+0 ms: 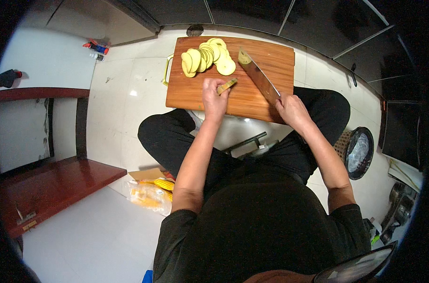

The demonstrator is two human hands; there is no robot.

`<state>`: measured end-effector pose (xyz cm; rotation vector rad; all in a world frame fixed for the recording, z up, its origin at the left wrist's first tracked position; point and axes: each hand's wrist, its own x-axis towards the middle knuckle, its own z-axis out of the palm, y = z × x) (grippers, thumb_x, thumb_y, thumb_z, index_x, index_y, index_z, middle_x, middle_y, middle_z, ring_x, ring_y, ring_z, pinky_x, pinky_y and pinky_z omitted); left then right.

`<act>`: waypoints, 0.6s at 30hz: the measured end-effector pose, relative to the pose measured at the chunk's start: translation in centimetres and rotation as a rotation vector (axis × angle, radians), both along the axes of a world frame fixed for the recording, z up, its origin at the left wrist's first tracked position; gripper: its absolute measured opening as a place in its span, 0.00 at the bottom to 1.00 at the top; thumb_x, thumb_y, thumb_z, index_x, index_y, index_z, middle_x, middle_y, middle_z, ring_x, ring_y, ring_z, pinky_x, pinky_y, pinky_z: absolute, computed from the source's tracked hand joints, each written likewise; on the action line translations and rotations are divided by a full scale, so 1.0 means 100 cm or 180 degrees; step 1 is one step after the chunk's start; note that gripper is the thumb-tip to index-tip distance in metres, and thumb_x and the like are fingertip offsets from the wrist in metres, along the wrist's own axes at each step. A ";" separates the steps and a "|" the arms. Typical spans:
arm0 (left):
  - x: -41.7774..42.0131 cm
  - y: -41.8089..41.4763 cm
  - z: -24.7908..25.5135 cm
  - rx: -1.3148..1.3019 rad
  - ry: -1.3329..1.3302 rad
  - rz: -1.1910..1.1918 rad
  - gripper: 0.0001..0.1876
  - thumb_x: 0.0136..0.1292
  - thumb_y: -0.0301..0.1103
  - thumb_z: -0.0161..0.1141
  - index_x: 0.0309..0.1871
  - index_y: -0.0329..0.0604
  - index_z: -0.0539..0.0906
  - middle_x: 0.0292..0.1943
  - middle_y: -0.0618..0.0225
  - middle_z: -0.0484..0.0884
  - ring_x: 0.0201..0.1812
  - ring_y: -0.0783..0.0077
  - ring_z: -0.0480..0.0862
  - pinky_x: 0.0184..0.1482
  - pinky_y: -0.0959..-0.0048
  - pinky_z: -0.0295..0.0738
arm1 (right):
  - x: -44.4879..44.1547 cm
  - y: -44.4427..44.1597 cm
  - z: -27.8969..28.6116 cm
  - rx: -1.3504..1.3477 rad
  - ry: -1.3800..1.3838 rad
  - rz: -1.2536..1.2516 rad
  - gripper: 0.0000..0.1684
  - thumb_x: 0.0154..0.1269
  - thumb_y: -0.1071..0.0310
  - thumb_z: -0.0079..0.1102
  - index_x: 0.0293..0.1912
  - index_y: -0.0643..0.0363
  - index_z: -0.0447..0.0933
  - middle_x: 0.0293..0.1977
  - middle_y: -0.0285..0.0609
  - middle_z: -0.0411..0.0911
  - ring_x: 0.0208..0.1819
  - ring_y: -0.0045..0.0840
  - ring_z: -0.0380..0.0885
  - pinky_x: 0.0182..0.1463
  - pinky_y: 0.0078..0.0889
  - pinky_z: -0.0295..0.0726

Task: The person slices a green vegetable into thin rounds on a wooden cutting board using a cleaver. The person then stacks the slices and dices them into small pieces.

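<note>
A wooden cutting board [257, 46] lies before me, level with my knees. Round, pale yellow-green vegetable slices [214, 53] overlap in a loose heap on its far left part. My left hand [215, 97] is over the board's near left part and pinches a small end piece of the vegetable [227, 86] with a darker, mottled skin. In my right hand [293, 109], at the board's near right, is the handle of a broad-bladed kitchen knife [260, 78]. Its blade slants away to the far left across the board, with the tip close to the slices.
Corn cobs in a clear plastic bag [152, 194] lie on the floor at left. A lined wicker waste basket [359, 154] stands beyond my right knee. Dark tiled cabinets [249, 14] border the far side. A reddish wooden door frame [76, 184] is at left, with small bottles [97, 56] farther off.
</note>
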<state>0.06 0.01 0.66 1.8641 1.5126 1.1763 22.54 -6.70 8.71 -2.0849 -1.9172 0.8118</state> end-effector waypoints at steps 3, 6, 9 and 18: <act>0.015 -0.007 -0.010 0.0360 0.0085 -0.0281 0.12 0.47 0.18 0.66 0.35 0.38 0.77 0.35 0.57 0.74 0.39 0.55 0.76 0.42 0.64 0.73 | 0.005 -0.006 -0.002 0.0055 0.0009 0.0006 0.14 0.66 0.66 0.50 0.34 0.70 0.75 0.29 0.64 0.78 0.36 0.55 0.79 0.43 0.53 0.77; 0.021 -0.010 -0.014 0.0525 0.0157 -0.0547 0.14 0.44 0.15 0.64 0.36 0.40 0.77 0.35 0.58 0.74 0.41 0.54 0.76 0.47 0.59 0.71 | 0.009 -0.011 -0.002 0.0019 -0.0012 0.0017 0.14 0.66 0.66 0.50 0.34 0.70 0.75 0.29 0.64 0.78 0.35 0.55 0.79 0.42 0.52 0.77; 0.016 -0.007 -0.016 0.0613 0.0341 -0.0872 0.17 0.41 0.16 0.67 0.37 0.42 0.78 0.37 0.61 0.74 0.45 0.55 0.75 0.50 0.61 0.69 | 0.011 -0.014 -0.001 -0.0135 0.0034 0.0006 0.14 0.66 0.65 0.51 0.34 0.69 0.75 0.29 0.64 0.78 0.35 0.55 0.79 0.42 0.52 0.78; 0.028 -0.014 -0.024 -0.0611 -0.1194 -0.0191 0.24 0.44 0.19 0.73 0.45 0.37 0.74 0.49 0.60 0.70 0.51 0.64 0.75 0.51 0.68 0.76 | 0.001 -0.042 0.005 -0.0245 0.0047 0.0311 0.11 0.63 0.67 0.52 0.32 0.67 0.74 0.27 0.61 0.78 0.34 0.53 0.80 0.41 0.52 0.78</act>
